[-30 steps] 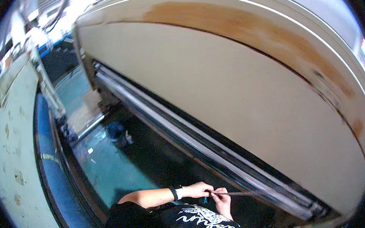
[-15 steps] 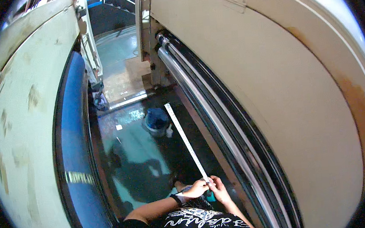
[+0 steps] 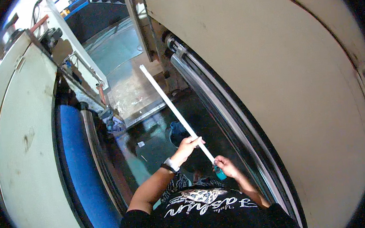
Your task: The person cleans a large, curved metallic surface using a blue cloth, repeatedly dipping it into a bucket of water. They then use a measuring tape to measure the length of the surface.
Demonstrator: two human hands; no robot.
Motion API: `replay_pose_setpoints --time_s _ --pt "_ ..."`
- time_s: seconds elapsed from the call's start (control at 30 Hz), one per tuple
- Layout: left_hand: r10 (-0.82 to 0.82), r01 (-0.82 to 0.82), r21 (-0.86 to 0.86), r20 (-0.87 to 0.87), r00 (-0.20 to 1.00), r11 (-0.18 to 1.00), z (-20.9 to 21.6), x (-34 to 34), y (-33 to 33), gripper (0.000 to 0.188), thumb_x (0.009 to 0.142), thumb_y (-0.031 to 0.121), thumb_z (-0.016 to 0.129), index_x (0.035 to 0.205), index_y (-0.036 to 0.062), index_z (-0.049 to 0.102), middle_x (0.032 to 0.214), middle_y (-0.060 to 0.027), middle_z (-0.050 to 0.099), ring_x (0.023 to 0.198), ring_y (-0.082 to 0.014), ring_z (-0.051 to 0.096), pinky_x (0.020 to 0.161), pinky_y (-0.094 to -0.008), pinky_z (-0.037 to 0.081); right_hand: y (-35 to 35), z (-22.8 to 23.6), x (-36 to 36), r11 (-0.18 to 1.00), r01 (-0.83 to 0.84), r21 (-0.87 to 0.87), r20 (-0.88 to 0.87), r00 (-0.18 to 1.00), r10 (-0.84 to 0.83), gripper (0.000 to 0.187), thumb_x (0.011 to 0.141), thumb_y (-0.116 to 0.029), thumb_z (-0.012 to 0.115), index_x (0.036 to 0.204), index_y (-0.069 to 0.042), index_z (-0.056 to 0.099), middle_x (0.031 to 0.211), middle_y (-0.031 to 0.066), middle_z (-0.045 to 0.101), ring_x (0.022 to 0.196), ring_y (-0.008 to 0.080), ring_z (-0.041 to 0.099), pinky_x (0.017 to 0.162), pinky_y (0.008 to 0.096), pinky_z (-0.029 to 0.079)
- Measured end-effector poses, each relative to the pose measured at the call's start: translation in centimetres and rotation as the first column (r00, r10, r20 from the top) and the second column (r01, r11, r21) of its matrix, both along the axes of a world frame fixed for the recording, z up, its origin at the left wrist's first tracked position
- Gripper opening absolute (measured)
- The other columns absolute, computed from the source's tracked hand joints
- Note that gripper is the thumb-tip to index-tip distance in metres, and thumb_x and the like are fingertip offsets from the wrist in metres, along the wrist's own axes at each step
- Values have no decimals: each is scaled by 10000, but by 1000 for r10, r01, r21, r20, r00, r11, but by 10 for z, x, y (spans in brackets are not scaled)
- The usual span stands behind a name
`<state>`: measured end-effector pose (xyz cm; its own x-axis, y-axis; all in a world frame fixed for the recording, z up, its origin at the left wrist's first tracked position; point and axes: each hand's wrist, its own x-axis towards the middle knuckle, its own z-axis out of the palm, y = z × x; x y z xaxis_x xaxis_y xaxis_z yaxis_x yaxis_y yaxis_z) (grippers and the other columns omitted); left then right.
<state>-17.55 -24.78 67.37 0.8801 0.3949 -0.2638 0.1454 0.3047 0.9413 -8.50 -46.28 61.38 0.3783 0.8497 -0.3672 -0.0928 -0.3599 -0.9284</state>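
While both hands grip it: long white strip [image 3: 171, 108], running toward upper frame.
Left hand [image 3: 187, 146] closed mid-strip; right hand [image 3: 225, 166] closed at its teal lower end.

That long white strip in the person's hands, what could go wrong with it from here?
The long white strip is held only at its near end, by the left hand and right hand. Its free far end might sag or swing into the shiny metal roller. The floor looks wet and glossy, so a slip seems possible.
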Motion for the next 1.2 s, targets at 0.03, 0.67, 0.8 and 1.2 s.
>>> replay_pose_setpoints --time_s 0.03,0.67,0.8,1.2 --pt "-76 76 -36 11 997 996 -4 17 25 243 873 245 506 845 49 647 810 -1 614 714 -73 496 663 -206 371 18 -1 16 1000 -10 -27 125 992 13 149 861 -186 485 877 -43 522 728 6 494 681 134 460 635 279 395" --pt "-582 515 -415 -44 812 750 -55 207 391 225 848 251 538 957 57 577 859 -62 611 746 -152 572 644 -272 463 238 77 150 659 707 -259 866 472 -167 214 848 -231 494 942 -53 568 851 149 588 804 271 566 724 337 439" --pt "-481 394 -446 -99 871 804 -73 233 419 235 852 267 520 903 46 583 789 -63 616 667 -140 578 583 -260 465 267 100 155 612 722 -323 863 490 -123 287 858 -286 483 1006 -52 557 967 144 591 924 280 553 815 360 417" --pt "-576 313 -918 123 808 244 -76 289 433 460 895 433 328 1009 34 526 916 -134 587 825 -279 574 748 -392 477 275 106 152 497 791 -356 926 369 77 392 835 -347 517 1108 -66 521 1142 157 512 1077 334 449 917 409 351"
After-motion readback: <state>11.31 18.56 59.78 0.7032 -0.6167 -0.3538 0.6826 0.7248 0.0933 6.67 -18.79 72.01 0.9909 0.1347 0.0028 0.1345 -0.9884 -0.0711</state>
